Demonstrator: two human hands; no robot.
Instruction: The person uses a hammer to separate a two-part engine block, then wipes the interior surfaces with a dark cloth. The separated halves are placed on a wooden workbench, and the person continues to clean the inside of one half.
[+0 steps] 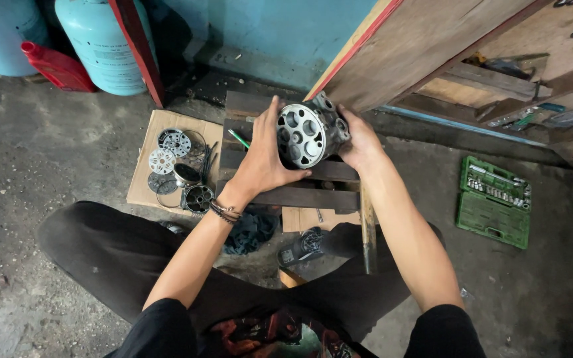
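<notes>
Silver cast-metal cylinder body with round bores in its face (308, 134) sits clamped between my two hands, propped over the dark slatted wooden stool (300, 196) in front of my knees. My left hand (264, 162) cups its ported face from nine o'clock; my right hand (359, 140) grips the finned rear from three o'clock. I judge I am mid-inspection, turning the body to look at its bores; the next move calls for a firm two-handed hold, since it looks heavy. At nine o'clock, loose round metal plates and rings (177, 169) crowd the cardboard sheet (142, 189). The slanted wooden board (419, 46) at one o'clock hems me in; open floor lies toward the green socket case (494, 201).
</notes>
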